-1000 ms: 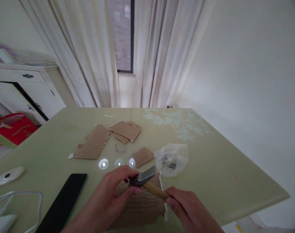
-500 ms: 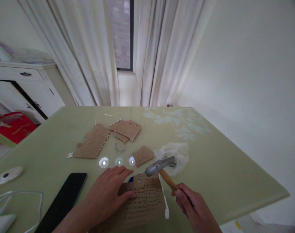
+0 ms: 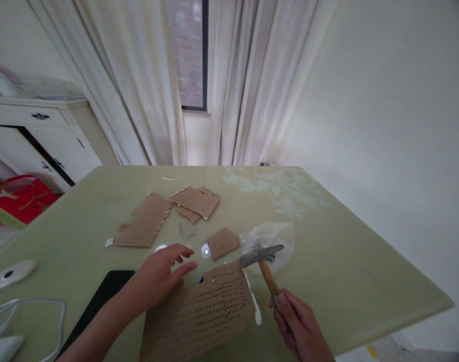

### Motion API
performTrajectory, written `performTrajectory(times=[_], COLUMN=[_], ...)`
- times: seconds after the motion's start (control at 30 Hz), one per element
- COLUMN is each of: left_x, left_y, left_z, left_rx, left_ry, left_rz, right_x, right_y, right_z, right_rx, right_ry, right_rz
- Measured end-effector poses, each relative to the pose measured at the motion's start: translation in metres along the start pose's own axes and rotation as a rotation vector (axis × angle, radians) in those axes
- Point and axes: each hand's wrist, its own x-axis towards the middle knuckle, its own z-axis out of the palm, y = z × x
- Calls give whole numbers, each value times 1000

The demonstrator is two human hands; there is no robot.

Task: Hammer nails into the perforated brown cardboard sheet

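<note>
My right hand (image 3: 295,319) is wrapped round the wooden handle of a hammer (image 3: 268,274), whose metal head hangs just past the upper right corner of a punched sheet of brown cardboard (image 3: 207,314). White stuff edges the right side of that sheet. Over its upper left edge is my left hand (image 3: 165,276), fingers apart and holding nothing; whether it touches the sheet I cannot tell. A small blue thing (image 3: 201,279) peeks out at the sheet's far edge. Beyond lie a small punched cardboard piece (image 3: 224,242) and several nails (image 3: 186,231).
A clear plastic bag (image 3: 269,241) with metal bits lies behind the hammer. More punched cardboard pieces (image 3: 146,221) (image 3: 197,201) rest farther back. On the left are a black phone (image 3: 97,306), a white oval device (image 3: 12,274) and a white cable (image 3: 44,300).
My left hand has lifted back and left from the cardboard, its fingers now apart. The hammer has shifted right, and the sheet sits slightly turned, more of it showing.
</note>
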Motion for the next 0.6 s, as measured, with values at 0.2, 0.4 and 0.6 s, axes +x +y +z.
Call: performTrajectory(times=[0.2,0.4,0.6], left_x=[70,86,81], left_y=[-35,-36,-45], left_z=[-14,4,3], left_rx=[205,275,268], left_ry=[56,-26,-20], left_rz=[-247,-319,-359], right_x=[5,9,9], right_y=[12,24,25], right_z=[1,-7,-9], right_rx=[193,336,384], right_ry=[15,-68,-111], right_rz=[98,136,126])
